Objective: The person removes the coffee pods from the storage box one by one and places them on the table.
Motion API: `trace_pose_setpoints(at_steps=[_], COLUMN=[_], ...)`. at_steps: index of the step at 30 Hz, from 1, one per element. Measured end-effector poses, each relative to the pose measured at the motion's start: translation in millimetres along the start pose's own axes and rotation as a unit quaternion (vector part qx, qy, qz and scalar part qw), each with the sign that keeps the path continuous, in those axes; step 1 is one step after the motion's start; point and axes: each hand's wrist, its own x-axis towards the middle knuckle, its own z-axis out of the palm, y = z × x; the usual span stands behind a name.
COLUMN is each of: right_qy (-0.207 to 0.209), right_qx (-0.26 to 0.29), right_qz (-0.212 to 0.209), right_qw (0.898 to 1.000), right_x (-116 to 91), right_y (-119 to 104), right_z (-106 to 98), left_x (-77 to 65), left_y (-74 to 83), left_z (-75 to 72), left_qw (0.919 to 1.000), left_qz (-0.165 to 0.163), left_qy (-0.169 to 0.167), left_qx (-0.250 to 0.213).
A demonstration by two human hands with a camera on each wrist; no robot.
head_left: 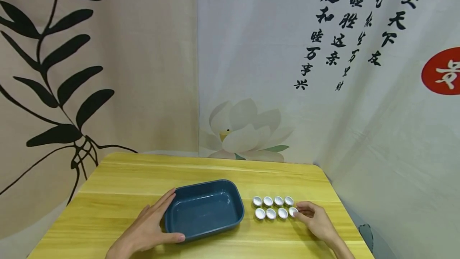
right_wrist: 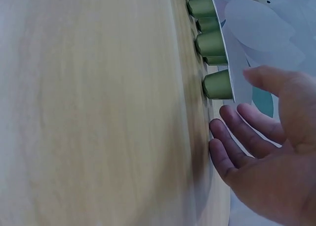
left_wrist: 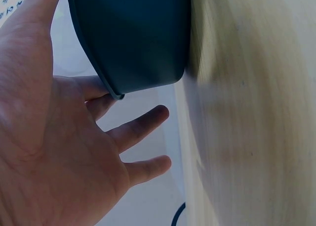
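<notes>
A dark blue rectangular tray (head_left: 205, 208) stands on the table, its inside bare. My left hand (head_left: 146, 224) spans the tray's left end, thumb on the near rim and fingertips at the far corner. In the left wrist view, two straight fingers of that hand (left_wrist: 69, 137) point below the tray's wall (left_wrist: 136, 38). Right of the tray, several green coffee capsules (right_wrist: 218, 85) with silvery lids stand in two rows. My right hand (head_left: 319, 222) is at the nearest row's right-end capsule (head_left: 293, 212). Its thumb and loosely bent fingers (right_wrist: 242, 132) stand apart around that capsule, holding nothing.
The wooden table (head_left: 143, 179) has rounded far corners and ends at a printed curtain (head_left: 248, 63) with plant, lotus and writing. A pale cloth (head_left: 402, 195) hangs beyond its right edge. Bare tabletop lies between the tray and the capsules.
</notes>
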Motion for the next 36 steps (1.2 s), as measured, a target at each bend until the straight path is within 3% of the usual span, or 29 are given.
trace_pose_setpoints(at_steps=[12,26,31,36], right_qy=[0.031,0.069,0.094,0.122], right_qx=[-0.013,-0.03,-0.063,-0.122], right_qz=[-0.018,-0.066,-0.114,-0.162], right_qw=[0.999,0.995,0.987,0.972], right_x=[-5,-4,-4,-3], right_y=[-2,-11,-12,-11], right_z=[-5,-4,-5,-6], left_x=[-0.8,0.9,-1.9,-6.3], left_y=[-1.3,-2.9,-2.5,-5.2], left_z=[0.0,-2.4,-5.7,-15.3], left_qw=[0.9999,0.9964,0.9944,0.9917], left_qz=[0.009,0.047,0.058,0.06], left_qy=[0.007,0.06,0.08,0.106], left_qx=[0.004,0.038,0.037,0.042])
